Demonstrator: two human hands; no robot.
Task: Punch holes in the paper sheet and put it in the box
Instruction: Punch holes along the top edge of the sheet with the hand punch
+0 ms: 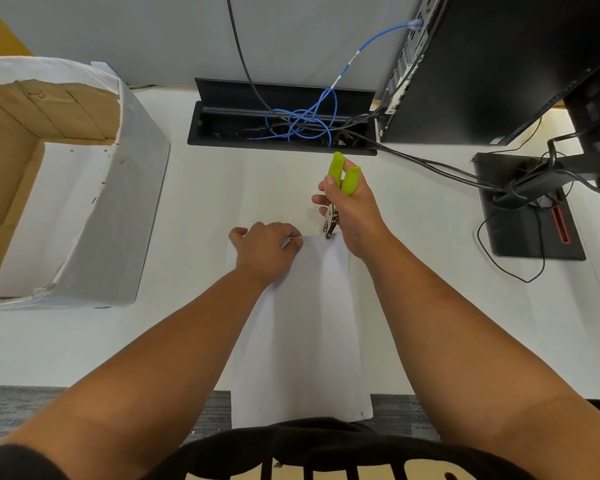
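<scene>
Paper sheet lies on the desk, near end hanging over the near edge. Its far edge is pinched by the left hand, fingers curled. Green-handled hole punch is gripped by the right hand, metal head set at the far edge. One small hole shows at the near right corner. Further punching is judged underway; placing into the box, far left, is left.

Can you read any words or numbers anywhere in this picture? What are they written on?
No text here can be read.
Black shirt: big pale letters, cut off by the picture's bottom edge, unreadable.
Blue cable: small white tags, print too small to read.
Paper sheet: no writing shows.
Box: no label shows.
</scene>
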